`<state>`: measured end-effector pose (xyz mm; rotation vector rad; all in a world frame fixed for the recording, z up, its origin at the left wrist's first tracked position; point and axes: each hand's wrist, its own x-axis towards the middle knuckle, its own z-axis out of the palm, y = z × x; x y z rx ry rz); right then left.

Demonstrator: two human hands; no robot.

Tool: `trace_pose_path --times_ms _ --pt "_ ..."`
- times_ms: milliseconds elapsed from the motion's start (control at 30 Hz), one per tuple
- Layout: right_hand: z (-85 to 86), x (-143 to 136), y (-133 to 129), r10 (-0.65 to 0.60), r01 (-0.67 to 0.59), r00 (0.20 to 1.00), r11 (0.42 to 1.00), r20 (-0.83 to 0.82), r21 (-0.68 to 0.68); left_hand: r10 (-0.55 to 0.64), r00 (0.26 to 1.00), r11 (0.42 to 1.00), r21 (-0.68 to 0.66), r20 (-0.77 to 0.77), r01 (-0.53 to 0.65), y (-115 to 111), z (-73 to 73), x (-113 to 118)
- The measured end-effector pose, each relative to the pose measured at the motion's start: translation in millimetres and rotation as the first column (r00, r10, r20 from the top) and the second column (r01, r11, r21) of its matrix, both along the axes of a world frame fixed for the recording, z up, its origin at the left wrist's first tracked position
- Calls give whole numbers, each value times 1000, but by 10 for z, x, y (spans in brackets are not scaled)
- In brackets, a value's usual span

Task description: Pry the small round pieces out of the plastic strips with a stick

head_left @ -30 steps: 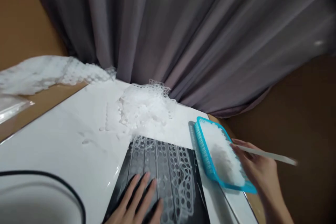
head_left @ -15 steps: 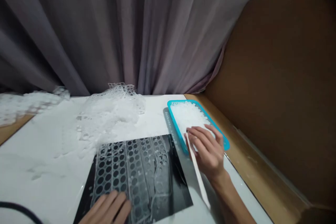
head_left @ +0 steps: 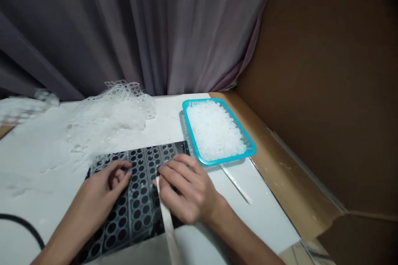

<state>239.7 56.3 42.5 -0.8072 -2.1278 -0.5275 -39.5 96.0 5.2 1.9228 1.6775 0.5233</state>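
My right hand [head_left: 188, 186] is closed on a long, flat white strip [head_left: 168, 227], whose lower end runs out of view at the bottom. Its fingertips are over a clear plastic sheet punched with rows of round holes [head_left: 137, 211], lying on a black board [head_left: 183, 145]. Over the left part of the same sheet, my left hand [head_left: 102, 186] has its fingers curled, thumb and forefinger close together. Whether they pinch the sheet's edge I cannot make out. A blue basket [head_left: 214, 161] filled with small white pieces [head_left: 214, 130] stands beyond my right hand.
Punched clear sheet scraps [head_left: 105, 112] are heaped on the white table [head_left: 21, 178], with another pile [head_left: 27, 109] at the far left. A thin strip [head_left: 236, 184] lies below the basket. A black cable [head_left: 25, 225] curves at lower left; a brown panel [head_left: 317, 91] rises on the right.
My right hand has moved left from the basket to above the punched sheet, still with the white strip. My left hand has come up further over the sheet, its fingers now curled. The view has shifted.
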Motion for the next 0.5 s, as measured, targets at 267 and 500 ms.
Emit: trace_pose_path --times_ms 267,500 --pt "-20 52 -27 7 -10 997 999 -79 -46 -215 911 974 -16 -351 224 184 181 134" --pt "-42 68 4 -24 22 1000 993 -15 -117 -266 862 954 9 -432 299 224 313 167"
